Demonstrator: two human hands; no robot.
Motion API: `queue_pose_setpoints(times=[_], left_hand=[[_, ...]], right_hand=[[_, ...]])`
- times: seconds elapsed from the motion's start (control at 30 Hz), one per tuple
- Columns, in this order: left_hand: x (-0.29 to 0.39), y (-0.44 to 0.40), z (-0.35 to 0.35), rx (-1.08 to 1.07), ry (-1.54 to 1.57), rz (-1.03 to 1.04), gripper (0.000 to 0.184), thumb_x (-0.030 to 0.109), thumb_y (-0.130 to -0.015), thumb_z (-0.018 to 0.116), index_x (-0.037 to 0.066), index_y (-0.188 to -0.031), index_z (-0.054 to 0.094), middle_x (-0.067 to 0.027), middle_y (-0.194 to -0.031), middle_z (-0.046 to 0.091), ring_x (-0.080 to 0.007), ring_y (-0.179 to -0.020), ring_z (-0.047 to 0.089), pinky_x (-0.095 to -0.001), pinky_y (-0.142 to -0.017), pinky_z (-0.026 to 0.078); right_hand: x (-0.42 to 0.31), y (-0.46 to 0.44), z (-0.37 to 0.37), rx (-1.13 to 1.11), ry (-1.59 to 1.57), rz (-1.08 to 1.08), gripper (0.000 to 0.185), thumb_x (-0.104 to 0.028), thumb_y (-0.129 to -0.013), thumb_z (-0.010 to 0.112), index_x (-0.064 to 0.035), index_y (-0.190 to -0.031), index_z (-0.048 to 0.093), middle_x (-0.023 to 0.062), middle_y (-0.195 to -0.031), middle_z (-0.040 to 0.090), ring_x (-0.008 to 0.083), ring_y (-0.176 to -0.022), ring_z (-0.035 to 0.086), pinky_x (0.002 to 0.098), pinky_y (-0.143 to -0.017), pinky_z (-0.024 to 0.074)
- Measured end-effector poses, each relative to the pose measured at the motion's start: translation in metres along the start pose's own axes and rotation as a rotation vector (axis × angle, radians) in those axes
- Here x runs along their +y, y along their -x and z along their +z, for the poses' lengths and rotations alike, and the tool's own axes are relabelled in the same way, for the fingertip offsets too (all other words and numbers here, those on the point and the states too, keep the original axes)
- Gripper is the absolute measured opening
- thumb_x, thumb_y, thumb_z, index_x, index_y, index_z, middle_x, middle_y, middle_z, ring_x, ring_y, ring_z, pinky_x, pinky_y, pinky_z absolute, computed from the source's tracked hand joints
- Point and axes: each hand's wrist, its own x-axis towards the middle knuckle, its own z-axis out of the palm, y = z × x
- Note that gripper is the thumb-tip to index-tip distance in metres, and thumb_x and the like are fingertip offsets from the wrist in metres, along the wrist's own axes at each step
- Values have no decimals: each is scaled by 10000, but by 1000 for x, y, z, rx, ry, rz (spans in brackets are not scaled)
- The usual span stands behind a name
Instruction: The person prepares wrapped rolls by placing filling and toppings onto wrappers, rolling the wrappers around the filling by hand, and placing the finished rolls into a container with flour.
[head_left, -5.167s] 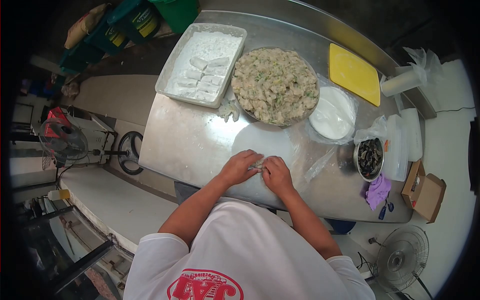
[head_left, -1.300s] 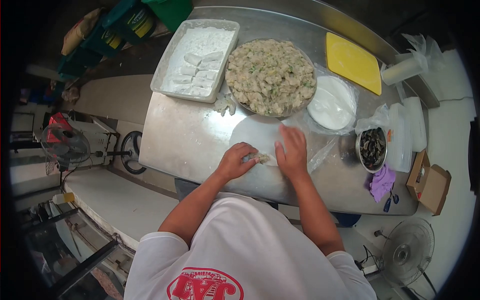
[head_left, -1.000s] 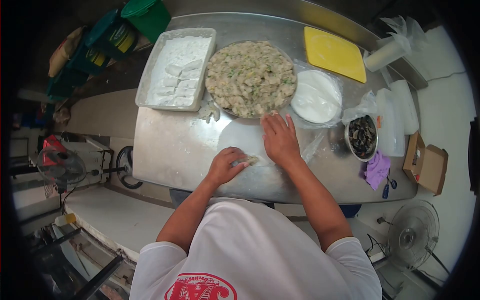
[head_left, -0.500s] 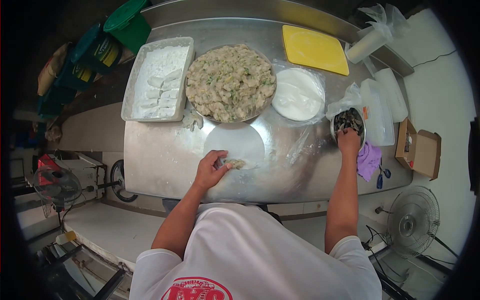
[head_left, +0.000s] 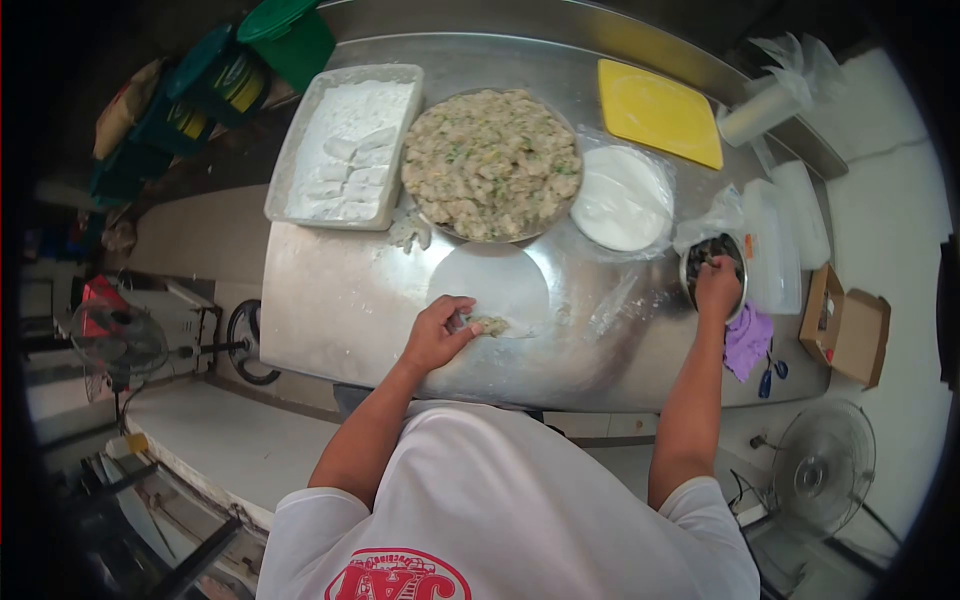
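A thin, translucent white round wrapper (head_left: 492, 275) lies flat on the steel table, with a small heap of filling (head_left: 489, 326) on its near edge. My left hand (head_left: 443, 332) is at that edge, its fingers curled and its thumb beside the filling, pinching the wrapper. On the right, my right hand (head_left: 718, 285) reaches into a metal bowl (head_left: 684, 275) of dark pieces (head_left: 708, 252), fingertips closed among them. What exactly the pieces are I cannot tell. Beyond the wrapper stands a wide bowl heaped with pale filling mixed with green bits (head_left: 492, 165).
A plastic tub (head_left: 281, 196) of white powder holds several white rolls (head_left: 345, 185). Stacked white wrappers (head_left: 622, 198) lie on plastic. Around them are a yellow lid (head_left: 661, 112), a purple cloth (head_left: 746, 342), an open cardboard box (head_left: 858, 335) and a fan (head_left: 820, 465).
The whole view has shifted, so the table's things appear farther right. My right hand has moved slightly within the dark pieces. My left hand stays at the wrapper's edge.
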Motion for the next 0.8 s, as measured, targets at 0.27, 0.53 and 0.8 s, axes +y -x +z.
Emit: queue_pose_setpoints(times=[0.27,0.53,0.8], left_hand=[[23,1,3,-94,-353,189,643,300,-789,876,58,-1325,614,-140,-1149,633,-325,-997,656,-409,-838,562],[16,-3,4,-117,-373,212,576,192,-791,837,73,-1307,611,-133,-1173,628,-355,-1083,634,-439,-906,544],[9,-2,6,-133,-399,225,416,127,-783,806,90,-1175,669,-113,-1130,639,-331,-1073,638,-425,-901,546]], right_hand=[[-144,166,23,-653,-786,-262,219,-133,-895,769,-23,-1077,717,69,-928,719,149,-812,670,298,-755,544],[-188,226,64,-517,-700,-788,275,-100,-838,754,-20,-1095,700,141,-1054,692,358,-1007,631,439,-892,519],[-174,231,68,-468,-659,-925,360,-97,-810,793,-7,-1145,694,139,-1112,669,343,-1034,623,428,-904,524]])
